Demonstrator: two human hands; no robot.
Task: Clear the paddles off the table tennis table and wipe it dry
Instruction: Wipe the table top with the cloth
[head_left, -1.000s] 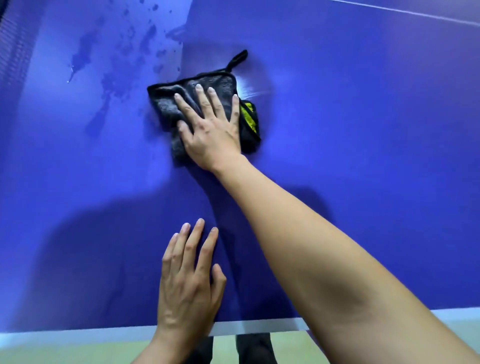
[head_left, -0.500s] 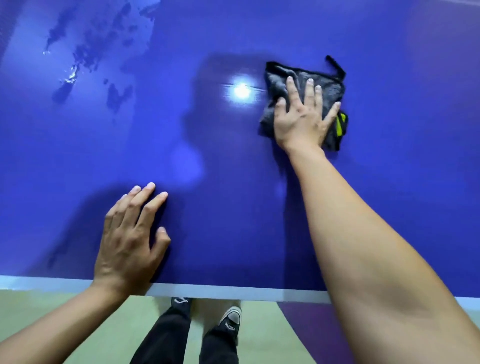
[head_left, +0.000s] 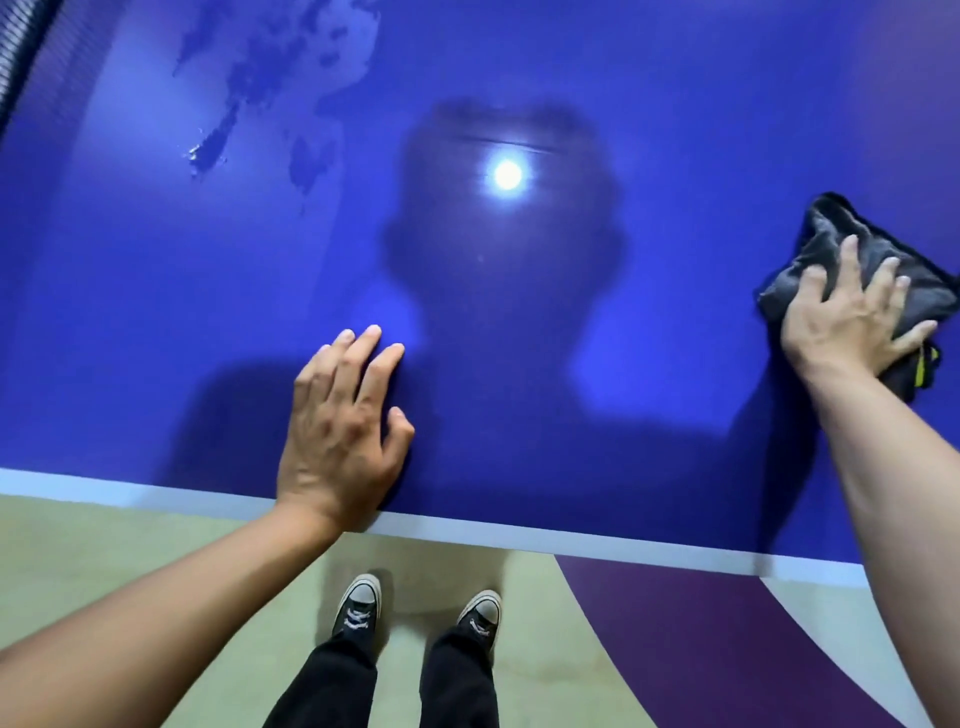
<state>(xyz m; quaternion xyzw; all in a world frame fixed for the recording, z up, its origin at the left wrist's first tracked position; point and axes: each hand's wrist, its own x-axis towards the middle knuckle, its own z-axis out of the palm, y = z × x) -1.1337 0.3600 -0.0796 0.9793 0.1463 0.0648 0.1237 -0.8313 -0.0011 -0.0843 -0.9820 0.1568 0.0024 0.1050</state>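
Swept right now: my right hand (head_left: 852, 322), fingers spread, presses the grey cloth (head_left: 831, 236) flat on the blue table (head_left: 649, 93); left hand (head_left: 337, 431) rests flat by the near edge; wet patches (head_left: 249, 78) sit far left.

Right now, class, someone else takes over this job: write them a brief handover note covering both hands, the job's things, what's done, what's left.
Left hand flat on the table near its front edge, holding nothing.
Right hand presses the cloth flat at the far right.
No paddles in view. The middle looks dry.
Water patches at the far left are not yet wiped: do those next.
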